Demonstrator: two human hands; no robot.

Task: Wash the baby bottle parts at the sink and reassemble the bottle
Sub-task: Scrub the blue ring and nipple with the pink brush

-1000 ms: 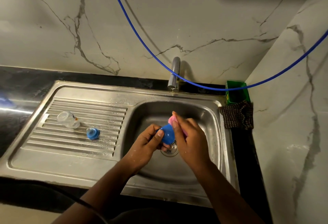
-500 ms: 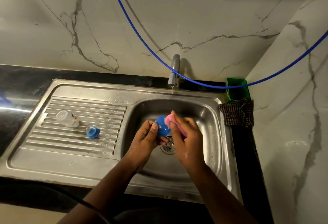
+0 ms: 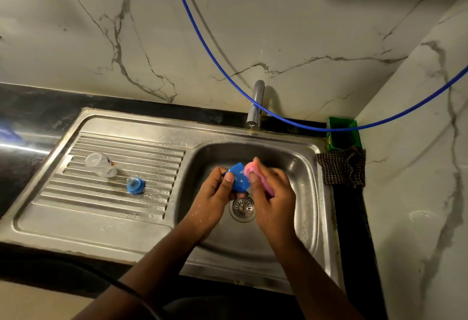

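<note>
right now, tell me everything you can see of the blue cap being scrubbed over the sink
The blue cap is a small cup-shaped piece of smooth, opaque plastic, tilted with one flat edge pointing up and back. The left hand pinches it, thumb on its near side, above the basin close to the drain. The pink sponge in the right hand presses against its right side. Its inside is hidden.

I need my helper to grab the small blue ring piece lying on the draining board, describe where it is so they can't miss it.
Start at the stainless steel sink and look to the ribbed draining board on its left. Two parts lie there: a clear plastic bottle body on its side and, nearer the basin, the small round blue screw ring. It is the only blue piece on the ribs.
</note>
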